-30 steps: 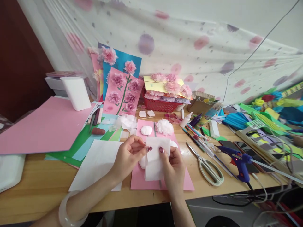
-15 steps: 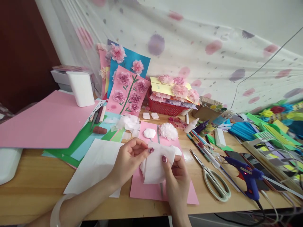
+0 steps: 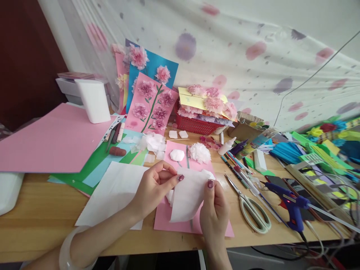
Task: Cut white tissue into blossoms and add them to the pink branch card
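Note:
Between my two hands, a piece of white tissue paper [image 3: 188, 197] is stretched over a pink card [image 3: 165, 219]. My left hand [image 3: 156, 185] pinches its upper left corner between thumb and fingers. On the other side, my right hand [image 3: 214, 210] grips the right edge, thumb on top. More white tissue lies partly hidden behind the held piece. Farther up the card are a fluffy white paper flower [image 3: 199, 153] and a flat white tissue round [image 3: 177, 155], with green painted stems. Left of the card lies a larger white sheet [image 3: 112, 195].
Scissors [image 3: 250, 210] lie to the right, beside a blue glue gun [image 3: 289, 202] with a lit red light and a cable. A glue bottle [image 3: 226, 146], pens, a red basket [image 3: 194, 123] of paper flowers and tissue scraps [image 3: 152, 142] stand farther back. Pink card [image 3: 50, 138] covers the left.
My right hand has shifted slightly right, its thumb now at the tissue's upper right edge. The tissue is spread flatter. My left hand keeps its pinch.

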Demonstrator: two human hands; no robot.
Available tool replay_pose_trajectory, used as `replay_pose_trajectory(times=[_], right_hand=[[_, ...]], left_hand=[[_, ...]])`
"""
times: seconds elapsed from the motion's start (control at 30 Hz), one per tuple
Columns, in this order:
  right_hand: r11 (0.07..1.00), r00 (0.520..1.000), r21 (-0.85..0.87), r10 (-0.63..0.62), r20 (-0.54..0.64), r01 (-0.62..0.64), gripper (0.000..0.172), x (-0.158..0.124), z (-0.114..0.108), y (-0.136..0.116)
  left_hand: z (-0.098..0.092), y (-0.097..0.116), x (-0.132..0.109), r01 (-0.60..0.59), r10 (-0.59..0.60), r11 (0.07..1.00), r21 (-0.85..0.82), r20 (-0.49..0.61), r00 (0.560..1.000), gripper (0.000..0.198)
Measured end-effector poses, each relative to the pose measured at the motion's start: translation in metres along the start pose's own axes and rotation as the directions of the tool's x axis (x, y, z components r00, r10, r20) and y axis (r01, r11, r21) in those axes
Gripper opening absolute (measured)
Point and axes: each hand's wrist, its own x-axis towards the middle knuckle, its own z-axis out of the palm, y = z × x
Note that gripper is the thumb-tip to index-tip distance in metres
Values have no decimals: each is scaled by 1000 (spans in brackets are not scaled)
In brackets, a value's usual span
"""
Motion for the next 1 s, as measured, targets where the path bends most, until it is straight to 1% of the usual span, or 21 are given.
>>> replay_pose_trajectory(times=[0.13, 0.27, 0.33, 0.5, 0.63, 0.83, 0.9, 1.0], right_hand=[[999, 1000, -43, -5, -27, 4, 42, 0, 0, -1], [997, 997, -68, 40, -68, -44, 41, -1, 1, -3], [994, 995, -91, 47, -83, -55, 41, -1, 1, -4], [996, 994, -81, 37, -98, -45, 42, -2, 2, -10], [995, 992, -67, 65, -105, -73, 42, -1, 4, -15], [996, 991, -68, 50, -126, -59, 41, -1, 6, -20], [995, 990, -90, 25, -138, -38, 40, -1, 5, -21], [995, 992, -104, -22, -123, 9, 39, 1, 4, -20]], left_hand=[[-1, 1, 0, 48, -47, 999, -22, 22, 999, 25], [-1, 2, -1, 75, -75, 997, -1, 41, 996, 38], [-1, 1, -2, 74, -74, 997, 17, 35, 997, 41], [-1, -3, -5, 81, -81, 995, 54, -9, 997, 35], [0, -4, -6, 93, -96, 993, 69, 34, 995, 33], [1, -1, -8, 110, -121, 989, 103, 107, 987, 25], [1, 0, -8, 111, -122, 988, 107, 98, 988, 27], [1, 0, -8, 106, -116, 989, 107, 85, 990, 30]])
